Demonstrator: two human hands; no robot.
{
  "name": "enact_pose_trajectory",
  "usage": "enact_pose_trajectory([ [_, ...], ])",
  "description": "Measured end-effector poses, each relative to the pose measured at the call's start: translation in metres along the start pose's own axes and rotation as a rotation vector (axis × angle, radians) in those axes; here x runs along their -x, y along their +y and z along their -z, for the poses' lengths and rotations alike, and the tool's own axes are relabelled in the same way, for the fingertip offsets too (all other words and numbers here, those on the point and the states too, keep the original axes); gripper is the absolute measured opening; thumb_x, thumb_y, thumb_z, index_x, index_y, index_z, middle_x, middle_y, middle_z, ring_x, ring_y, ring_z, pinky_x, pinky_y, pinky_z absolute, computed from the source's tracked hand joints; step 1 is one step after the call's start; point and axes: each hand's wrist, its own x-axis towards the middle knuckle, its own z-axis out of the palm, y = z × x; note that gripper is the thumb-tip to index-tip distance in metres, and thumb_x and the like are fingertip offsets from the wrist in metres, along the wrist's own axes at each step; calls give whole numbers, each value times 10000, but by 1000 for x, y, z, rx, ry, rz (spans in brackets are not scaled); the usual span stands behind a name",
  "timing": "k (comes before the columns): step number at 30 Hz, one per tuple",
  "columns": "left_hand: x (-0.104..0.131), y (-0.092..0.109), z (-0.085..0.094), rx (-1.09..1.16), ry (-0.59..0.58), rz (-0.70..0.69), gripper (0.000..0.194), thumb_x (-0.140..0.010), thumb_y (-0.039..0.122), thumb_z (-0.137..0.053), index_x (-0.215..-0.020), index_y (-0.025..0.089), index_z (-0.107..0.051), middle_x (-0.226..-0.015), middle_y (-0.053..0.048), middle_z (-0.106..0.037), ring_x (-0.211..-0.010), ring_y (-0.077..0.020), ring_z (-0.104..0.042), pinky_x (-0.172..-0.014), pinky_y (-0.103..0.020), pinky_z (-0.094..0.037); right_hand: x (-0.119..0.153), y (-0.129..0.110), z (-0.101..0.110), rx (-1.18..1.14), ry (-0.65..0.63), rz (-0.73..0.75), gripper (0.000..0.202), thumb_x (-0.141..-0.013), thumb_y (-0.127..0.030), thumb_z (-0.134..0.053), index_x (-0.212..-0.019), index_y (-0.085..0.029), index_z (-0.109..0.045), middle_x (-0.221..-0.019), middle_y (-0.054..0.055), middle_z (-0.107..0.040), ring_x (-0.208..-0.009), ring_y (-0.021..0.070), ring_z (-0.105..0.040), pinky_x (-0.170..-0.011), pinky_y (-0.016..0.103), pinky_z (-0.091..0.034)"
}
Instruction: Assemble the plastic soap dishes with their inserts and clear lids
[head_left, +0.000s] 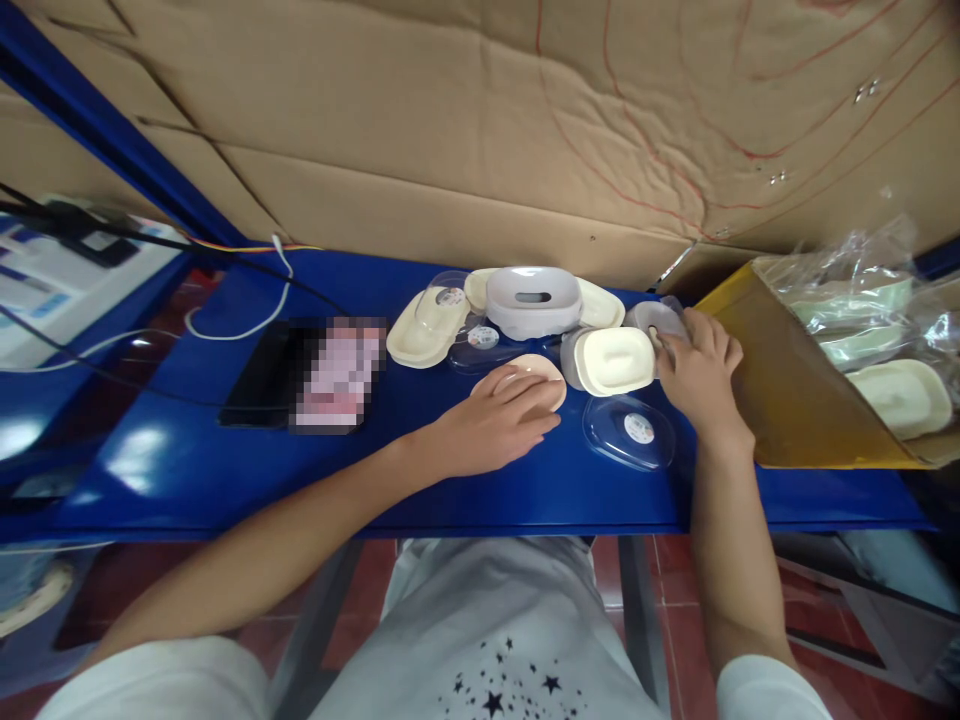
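Step in hand, prob.: handling 2 soap-dish-type parts at once. L hand (491,420), ctr of frame, lies over the pink oval dish (540,366), fingers close together; can't tell if they're clamped on it. R hand (697,370), right of ctr, has fingers bent at the small grey slotted case (643,318); can't tell there either whether the grip is firm. Next move, by my read, calls for fingertips under a rim w/o knocking the cream tray (621,362) btwn the hands. Large grey slotted case (532,320) stands upper ctr on the blue bench (465,505). Labels: 3 round stickers on clear plastic, 1 on the clear lid (609,432) lower right of ctr, 2 upper ctr-left; print too small to read, no brand legible. Pink panel (341,375), left of ctr, is pixelated, so no text there. Open carton (787,390), far right, shows no readable writing.
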Motion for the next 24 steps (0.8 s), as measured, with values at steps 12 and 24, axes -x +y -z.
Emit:
enact_pose_trajectory([
  [12,3,1,-4,-24,-7,-27,297,-1082,140,-561,-1313,204,-737,-1566,-147,-627,-1473,-318,-570,-1292,-570,-373,9,22,-6,18,-268,21,617,-1033,-611,-506,-1474,-215,-674,-1811,198,-291,-1658,469,-266,-1258,784,-268],
  [24,3,-1,-3,-49,-21,-27,264,-1083,182,-575,-1290,206,-736,-1564,-132,-623,-1447,-308,-576,-1283,-558,-363,8,11,3,15,-177,47,512,-1111,-498,-404,-1407,-217,-711,-1771,185,-361,-1611,447,-344,-1258,758,-285],
])
